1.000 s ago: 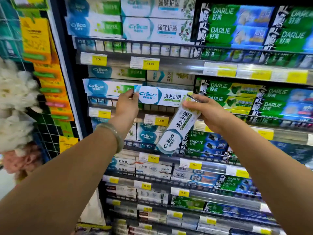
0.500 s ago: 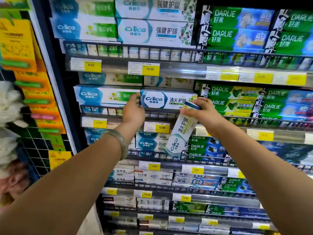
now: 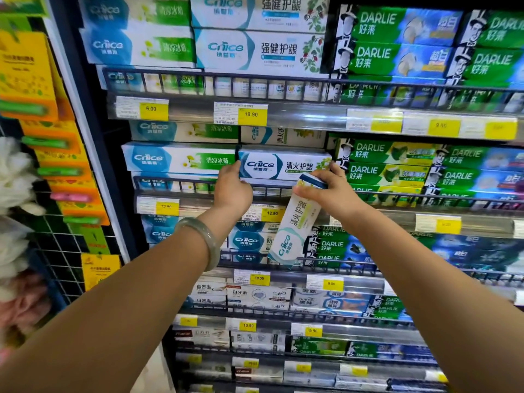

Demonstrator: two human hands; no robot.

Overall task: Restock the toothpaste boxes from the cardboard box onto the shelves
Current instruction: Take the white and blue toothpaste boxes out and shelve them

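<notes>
A white and teal Cnice toothpaste box (image 3: 295, 222) hangs almost upright, held by its top end in my right hand (image 3: 331, 191). My right fingertips also touch the right end of another Cnice box (image 3: 286, 165) that lies flat on the second shelf (image 3: 198, 184). My left hand (image 3: 232, 187) presses against the left end of that lying box, fingers at its lower left corner. A pale green bangle (image 3: 202, 242) sits on my left wrist. The cardboard box is out of view.
Rows of Cnice boxes (image 3: 175, 158) fill the left half of the shelves and green Darlie boxes (image 3: 397, 165) the right. Wire rails (image 3: 255, 86) and yellow price tags (image 3: 252, 114) front each shelf. Orange hanging packs (image 3: 25, 80) and white fluffy items (image 3: 14, 180) hang at left.
The lying Cnice box has slid further back onto the shelf between my hands. The hanging box in my right hand has swung from a slant to nearly upright. The view moved closer.
</notes>
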